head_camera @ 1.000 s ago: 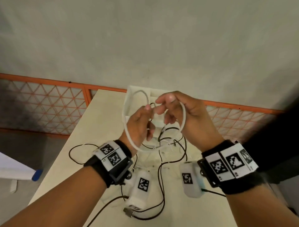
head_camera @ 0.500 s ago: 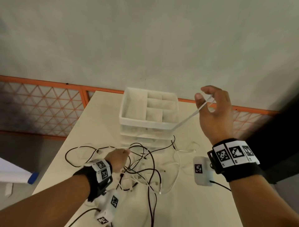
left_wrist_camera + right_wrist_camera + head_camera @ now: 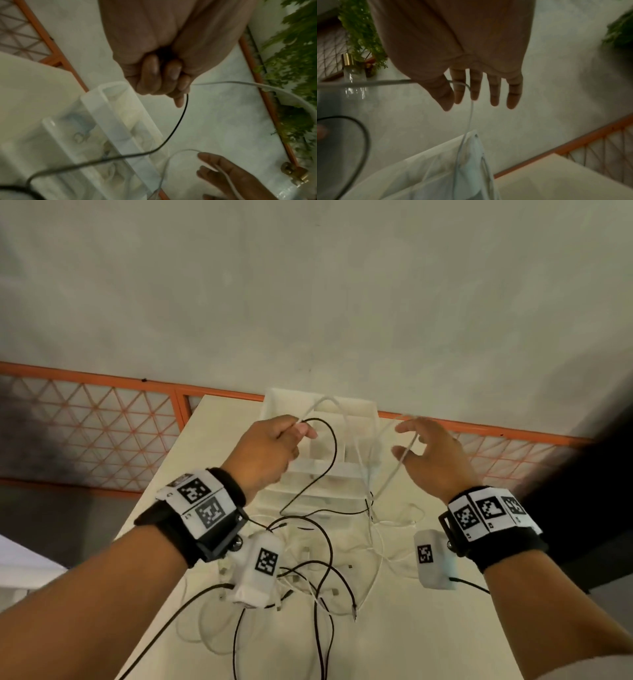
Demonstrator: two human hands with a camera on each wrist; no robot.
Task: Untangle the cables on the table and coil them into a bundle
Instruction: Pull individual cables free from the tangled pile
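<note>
Both hands are raised over a cream table (image 3: 212, 460). My left hand (image 3: 301, 433) is a closed fist (image 3: 164, 81) that grips a thin black cable (image 3: 334, 453) (image 3: 178, 121) and one end of a white cable (image 3: 322, 402) (image 3: 231, 83). The white cable arcs over to my right hand (image 3: 407, 440), drapes between the thumb and straight fingers (image 3: 471, 94), then hangs down (image 3: 471, 121). Below the hands a tangle of black and white cables (image 3: 322, 563) lies on the table.
A white compartment organizer (image 3: 372, 422) (image 3: 120, 121) stands on the table just beyond the hands. An orange lattice railing (image 3: 102, 433) runs behind the table against a grey wall. Green foliage (image 3: 295, 67) and a glass bottle (image 3: 353, 75) appear in the wrist views.
My left hand has come up from the tangle on the table, lifting the black cable. My right hand has moved inward and its fingers have straightened; the white cable is now slack.
</note>
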